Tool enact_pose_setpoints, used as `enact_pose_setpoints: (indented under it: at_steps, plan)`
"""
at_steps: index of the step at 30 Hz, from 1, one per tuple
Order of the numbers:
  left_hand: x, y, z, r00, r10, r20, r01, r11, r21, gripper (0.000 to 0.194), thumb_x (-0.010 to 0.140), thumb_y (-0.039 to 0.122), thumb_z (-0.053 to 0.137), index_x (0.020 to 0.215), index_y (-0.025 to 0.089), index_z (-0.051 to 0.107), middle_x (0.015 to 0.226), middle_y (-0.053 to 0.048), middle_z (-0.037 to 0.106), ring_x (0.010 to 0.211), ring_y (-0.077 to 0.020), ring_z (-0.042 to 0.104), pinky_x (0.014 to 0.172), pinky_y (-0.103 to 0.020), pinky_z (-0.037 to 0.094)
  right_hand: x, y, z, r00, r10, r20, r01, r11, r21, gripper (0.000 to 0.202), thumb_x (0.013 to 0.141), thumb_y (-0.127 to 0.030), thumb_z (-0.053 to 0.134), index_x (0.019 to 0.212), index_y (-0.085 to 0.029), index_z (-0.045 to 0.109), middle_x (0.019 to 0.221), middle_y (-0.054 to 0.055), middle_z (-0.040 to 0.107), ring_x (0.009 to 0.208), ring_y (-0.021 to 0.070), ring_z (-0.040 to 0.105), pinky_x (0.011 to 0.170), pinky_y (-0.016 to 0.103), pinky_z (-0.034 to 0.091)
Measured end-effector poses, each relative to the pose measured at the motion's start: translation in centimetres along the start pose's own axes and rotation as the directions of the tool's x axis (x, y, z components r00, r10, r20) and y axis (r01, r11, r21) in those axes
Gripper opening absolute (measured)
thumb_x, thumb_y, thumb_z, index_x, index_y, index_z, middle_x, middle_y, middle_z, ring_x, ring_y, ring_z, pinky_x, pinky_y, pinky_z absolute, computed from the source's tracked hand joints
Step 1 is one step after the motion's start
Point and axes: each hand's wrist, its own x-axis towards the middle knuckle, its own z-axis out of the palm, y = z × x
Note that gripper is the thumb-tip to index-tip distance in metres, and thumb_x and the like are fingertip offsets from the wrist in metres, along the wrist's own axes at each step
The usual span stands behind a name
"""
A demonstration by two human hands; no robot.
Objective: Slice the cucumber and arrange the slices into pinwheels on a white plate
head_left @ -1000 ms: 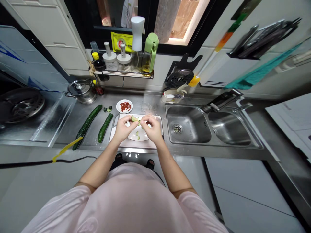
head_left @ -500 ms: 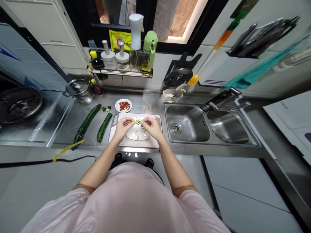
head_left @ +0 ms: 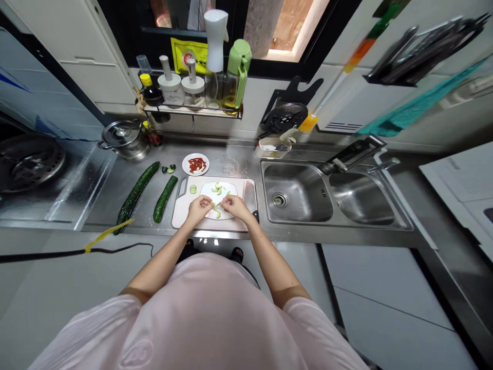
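Over the near part of a white plate [head_left: 206, 191], my left hand [head_left: 200, 207] has its thumb and finger pinched at a thin, pale green cucumber slice [head_left: 215, 205]. Just to the right, my right hand [head_left: 234, 205] is also pinched, its fingertips close to that slice; what it grips is too small to make out. Curved cucumber slices [head_left: 217, 188] form a swirl at the plate's far side, and another piece lies near its front rim. The plate rests on a pale cutting board [head_left: 181, 218]. A small stack of cucumber rounds [head_left: 193, 189] sits on the board's left.
Left of the board lie a long cucumber [head_left: 138, 191], a cut cucumber [head_left: 165, 199] and cucumber ends [head_left: 170, 169]. Behind is a plate of red pieces [head_left: 197, 164]. A knife [head_left: 250, 194] lies at the board's right edge, beside the sink [head_left: 296, 192]. A lidded pot [head_left: 125, 140] stands back left.
Both hands have drawn back from the swirl toward the plate's front, leaving the swirl and the stacked rounds uncovered. The view has shifted slightly.
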Motion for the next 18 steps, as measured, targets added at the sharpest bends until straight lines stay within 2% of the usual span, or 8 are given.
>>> enact_pose_setpoints:
  at_steps: [3, 6, 12, 18]
  plan:
    - [0.1, -1.8, 0.2, 0.998, -0.064, 0.000, 0.063, 0.987, 0.148, 0.021, 0.067, 0.035, 0.067, 0.079, 0.018, 0.064, 0.070, 0.000, 0.063, 0.065, -0.0122, 0.057, 0.064, -0.023, 0.043, 0.2, 1.1, 0.9, 1.000, 0.022, 0.004, -0.022, 0.997, -0.075, 0.014, 0.079, -0.029, 0.060, 0.074, -0.016, 0.063, 0.064, -0.001, 0.064, 0.064, 0.0122, 0.056, 0.062, 0.020, 0.038]
    - [0.2, -2.7, 0.3, 0.994, -0.113, 0.007, 0.106, 0.947, 0.303, 0.016, 0.068, 0.031, 0.066, 0.078, 0.019, 0.065, 0.073, 0.000, 0.065, 0.069, -0.0143, 0.059, 0.067, -0.024, 0.043, 0.4, 1.8, 1.7, 0.998, 0.056, 0.009, -0.054, 0.985, -0.164, 0.013, 0.078, -0.027, 0.061, 0.073, -0.016, 0.063, 0.070, 0.001, 0.065, 0.067, 0.0122, 0.056, 0.062, 0.019, 0.036]
    - [0.1, -2.5, 0.7, 0.992, -0.127, 0.016, 0.100, 0.850, 0.517, 0.010, 0.072, 0.026, 0.063, 0.080, 0.021, 0.066, 0.076, -0.001, 0.068, 0.072, -0.0158, 0.060, 0.067, -0.025, 0.039, 0.6, 2.2, 3.0, 0.987, 0.157, 0.023, -0.142, 0.939, -0.313, 0.012, 0.079, -0.027, 0.060, 0.075, -0.017, 0.062, 0.077, 0.003, 0.066, 0.070, 0.0136, 0.055, 0.059, 0.021, 0.032]
    - [-0.1, -2.2, 1.2, 0.996, -0.074, 0.051, 0.021, 0.747, 0.665, 0.009, 0.077, 0.024, 0.059, 0.082, 0.022, 0.066, 0.078, -0.001, 0.069, 0.076, -0.0178, 0.060, 0.076, -0.029, 0.036, 0.8, 2.1, 3.5, 0.978, 0.207, 0.016, -0.181, 0.888, -0.422, 0.012, 0.080, -0.028, 0.058, 0.078, -0.017, 0.063, 0.082, 0.006, 0.066, 0.070, 0.0148, 0.054, 0.056, 0.023, 0.029]
